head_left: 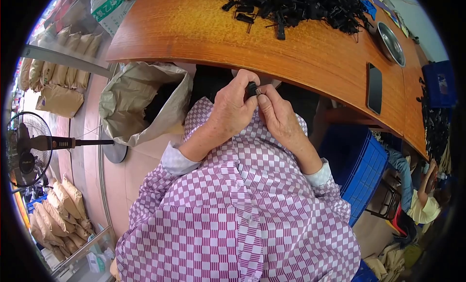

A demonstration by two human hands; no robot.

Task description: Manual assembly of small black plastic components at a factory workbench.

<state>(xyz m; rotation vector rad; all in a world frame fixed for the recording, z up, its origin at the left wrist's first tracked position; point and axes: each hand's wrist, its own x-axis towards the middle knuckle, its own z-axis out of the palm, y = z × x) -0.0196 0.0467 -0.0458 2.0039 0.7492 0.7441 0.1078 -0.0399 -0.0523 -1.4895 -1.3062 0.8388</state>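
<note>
My left hand (228,110) is closed around a small black plastic part (252,89), its thumb and fingers pinching it above my lap, just off the table's front edge. Against the end of that part, my right hand (280,118) has its thumb and forefinger pressed together. A tiny pale or shiny bit shows between those fingertips, too small to name. On the wooden table (194,34) beyond my hands lies a large heap of similar black plastic parts (310,8). Several loose ones, such as one black piece (280,31), lie at the heap's near side.
A wide-mouthed woven sack (119,105) with dark contents stands left of my lap. A phone (374,88) and a metal bowl (391,43) rest on the table's right. Below it stands a blue crate (364,170). A fan (29,151) is far left; another person (423,204) sits far right.
</note>
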